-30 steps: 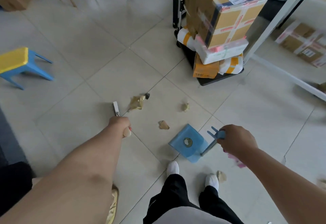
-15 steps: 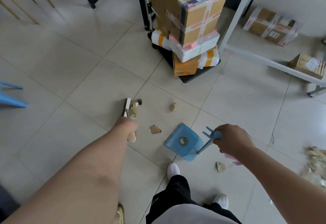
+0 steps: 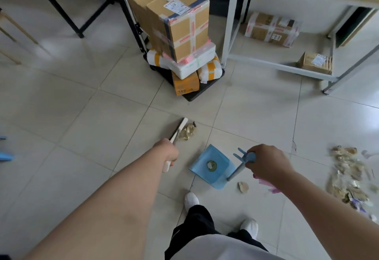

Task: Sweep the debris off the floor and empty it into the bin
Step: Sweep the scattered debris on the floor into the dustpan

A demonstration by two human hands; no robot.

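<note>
Both arms reach forward and down; the left hand [image 3: 168, 152] is closed in a fist round the white broom [image 3: 179, 129], whose shaft slants up toward one o'clock, the butt end poking out below the knuckles; the right hand [image 3: 268, 163] curls round the top of the blue dustpan [image 3: 202, 160] handle, knuckles up. The pan sits flat on the floor between the two hands, with one small scrap [image 3: 211, 165] inside it. The broom's far end touches a crumpled golden wrapper [image 3: 187, 132], at the pan's eleven o'clock; another scrap [image 3: 243, 187] lies at the pan's four o'clock; a loose debris pile [image 3: 346, 177] spreads at three o'clock, well apart. The floor [image 3: 82, 116] is pale glossy tile; at twelve o'clock a trolley [image 3: 192, 95] carries taped boxes [image 3: 180, 30]; at one o'clock stands a white-framed table [image 3: 227, 34] with parcels [image 3: 270, 29] beneath.
</note>
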